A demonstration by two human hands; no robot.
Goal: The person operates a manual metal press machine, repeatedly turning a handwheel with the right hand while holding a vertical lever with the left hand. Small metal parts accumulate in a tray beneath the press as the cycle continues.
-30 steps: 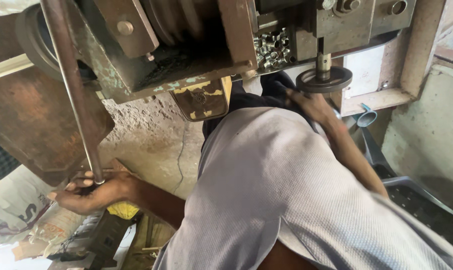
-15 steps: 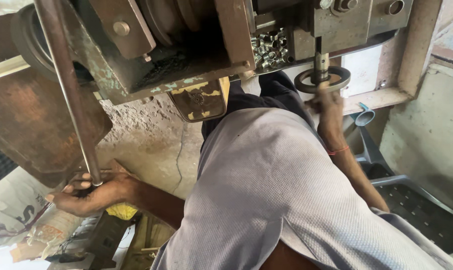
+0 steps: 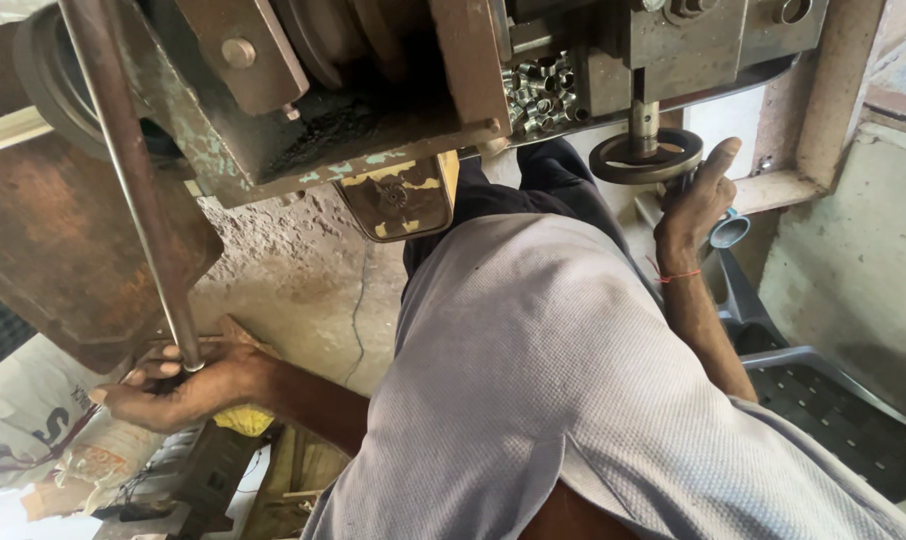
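Note:
My left hand [image 3: 178, 385] is closed around the lower end of a long steel lever rod [image 3: 138, 190] that rises to the upper left of the old press machine [image 3: 353, 100]. My right hand [image 3: 701, 198] reaches up under the round black die disc [image 3: 645, 157] on the vertical shaft; its fingers touch something beneath the disc's right edge that I cannot make out. A heap of small shiny metal rings [image 3: 541, 88] lies on the machine just left of the shaft. My grey shirt [image 3: 533, 380] fills the lower middle.
A rusty metal guard plate [image 3: 63, 250] hangs at the left. A grey plastic crate [image 3: 833, 410] stands at the lower right beside a concrete wall [image 3: 853, 250]. Printed sacks [image 3: 23, 430] and a yellow rag [image 3: 241, 420] lie at the lower left on cracked concrete floor [image 3: 303, 290].
My right hand has dropped from the top of the die disc to its underside at the right edge. My left hand stays gripped on the lever rod.

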